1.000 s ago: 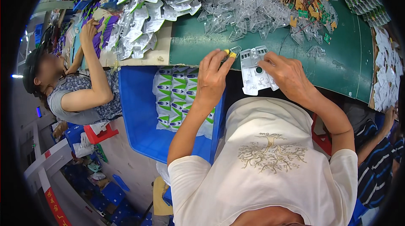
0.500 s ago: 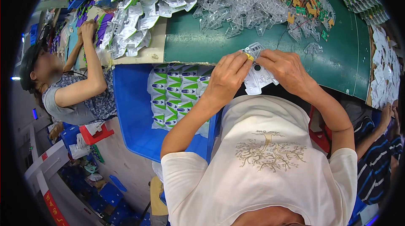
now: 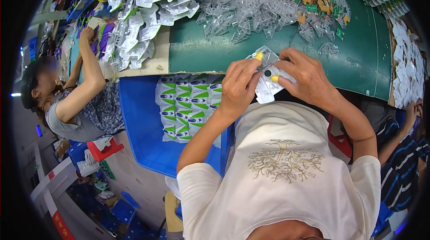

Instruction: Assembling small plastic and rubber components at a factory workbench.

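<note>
Over the near edge of the green work table, both my hands grip a white plastic shell [image 3: 265, 93] with a round dark hole. A clear plastic piece [image 3: 268, 55] lies against its far end. My left hand [image 3: 237, 83] pinches the left side, with a yellow finger cot on a fingertip. My right hand [image 3: 310, 75] holds the right side, its yellow-capped thumb pressed on the shell near the hole. Part of the shell is hidden behind my fingers. One loose clear piece [image 3: 328, 49] lies on the table beyond my right hand.
Clear plastic pieces [image 3: 242, 4] are heaped on the green table [image 3: 197, 51], beside small circuit boards with red wires [image 3: 313, 2]. White-green shells [image 3: 136, 29] pile up at left. Below, a blue bin [image 3: 139, 128] holds bagged white-green parts [image 3: 183, 105]. Co-workers sit at left and right.
My fingers have shifted on the shell. My right thumb has come onto its face near the hole, and the shell is tilted differently. The view has moved slightly.
</note>
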Motion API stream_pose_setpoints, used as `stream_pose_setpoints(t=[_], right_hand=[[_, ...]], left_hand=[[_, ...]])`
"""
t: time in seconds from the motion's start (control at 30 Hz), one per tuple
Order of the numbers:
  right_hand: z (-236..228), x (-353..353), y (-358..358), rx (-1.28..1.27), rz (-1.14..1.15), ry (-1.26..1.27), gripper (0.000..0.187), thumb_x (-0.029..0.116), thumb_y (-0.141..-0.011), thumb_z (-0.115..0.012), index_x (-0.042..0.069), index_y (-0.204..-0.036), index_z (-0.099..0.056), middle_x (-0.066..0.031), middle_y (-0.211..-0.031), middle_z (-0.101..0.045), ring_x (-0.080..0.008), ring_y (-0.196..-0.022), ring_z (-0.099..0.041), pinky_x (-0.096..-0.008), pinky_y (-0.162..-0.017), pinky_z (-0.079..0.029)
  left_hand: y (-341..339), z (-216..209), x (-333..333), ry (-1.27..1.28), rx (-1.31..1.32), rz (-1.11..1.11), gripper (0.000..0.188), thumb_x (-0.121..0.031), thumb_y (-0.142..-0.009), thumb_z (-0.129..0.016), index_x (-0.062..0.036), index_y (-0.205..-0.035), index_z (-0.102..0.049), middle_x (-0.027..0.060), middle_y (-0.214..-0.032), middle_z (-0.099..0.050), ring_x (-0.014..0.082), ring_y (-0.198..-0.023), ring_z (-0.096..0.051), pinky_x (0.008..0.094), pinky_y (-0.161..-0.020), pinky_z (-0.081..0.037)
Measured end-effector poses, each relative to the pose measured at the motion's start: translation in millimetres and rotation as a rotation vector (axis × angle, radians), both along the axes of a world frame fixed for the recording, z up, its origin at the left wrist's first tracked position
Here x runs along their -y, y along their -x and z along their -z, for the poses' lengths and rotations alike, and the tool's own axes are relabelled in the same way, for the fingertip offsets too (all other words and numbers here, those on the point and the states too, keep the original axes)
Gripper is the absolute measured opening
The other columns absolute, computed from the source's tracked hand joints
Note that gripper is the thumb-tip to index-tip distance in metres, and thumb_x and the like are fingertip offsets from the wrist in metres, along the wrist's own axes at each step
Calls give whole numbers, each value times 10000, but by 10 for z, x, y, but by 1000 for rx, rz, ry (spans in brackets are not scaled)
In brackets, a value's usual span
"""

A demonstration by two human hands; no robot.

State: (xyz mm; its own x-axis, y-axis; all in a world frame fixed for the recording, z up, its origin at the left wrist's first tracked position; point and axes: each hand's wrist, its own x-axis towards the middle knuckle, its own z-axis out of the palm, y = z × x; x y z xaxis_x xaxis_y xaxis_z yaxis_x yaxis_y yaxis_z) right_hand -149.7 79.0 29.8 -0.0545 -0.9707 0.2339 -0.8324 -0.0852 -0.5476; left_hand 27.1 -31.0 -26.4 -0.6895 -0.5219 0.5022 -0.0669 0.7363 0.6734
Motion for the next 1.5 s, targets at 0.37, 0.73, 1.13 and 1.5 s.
stream_pose_setpoints(t=[0.37,0.73,1.13,1.5], right_hand=[[-143,-113,41,212,-10,-33,225,23,-797,-686,-25,-1015,-664,-161,-1090,-629,-317,-918,-658,-395,-774,-539],[75,-308,-219,12,-16,127,258,-48,-716,-703,25,-963,-691,-116,-932,-653,-250,-839,-678,-341,-676,-550],[339,-544,-75,520,355,-35,205,-37,-848,-614,-1,-1043,-567,-98,-746,-629,-159,-556,-580,-292,-512,-467],[559,-1560,866,501,904,351,174,-69,-914,-542,19,-1064,-553,2,-888,-580,-49,-800,-562,-193,-714,-455]], left_hand=[[53,-141,157,-22,197,247,735,54,-815,-638,-74,-1489,-373,33,-1075,-708,266,-945,-569,391,-870,-389],[45,-98,74,-53,174,185,721,73,-818,-622,-23,-1482,-359,44,-1088,-707,252,-913,-527,389,-876,-387],[92,-193,-17,-68,176,152,579,44,-866,-588,-18,-1423,-438,86,-1096,-692,274,-939,-560,405,-859,-389],[-31,-2413,-518,-1285,-202,345,375,-213,-979,-524,-153,-1340,-444,-33,-722,-456,146,-607,-535,338,-710,-550]])
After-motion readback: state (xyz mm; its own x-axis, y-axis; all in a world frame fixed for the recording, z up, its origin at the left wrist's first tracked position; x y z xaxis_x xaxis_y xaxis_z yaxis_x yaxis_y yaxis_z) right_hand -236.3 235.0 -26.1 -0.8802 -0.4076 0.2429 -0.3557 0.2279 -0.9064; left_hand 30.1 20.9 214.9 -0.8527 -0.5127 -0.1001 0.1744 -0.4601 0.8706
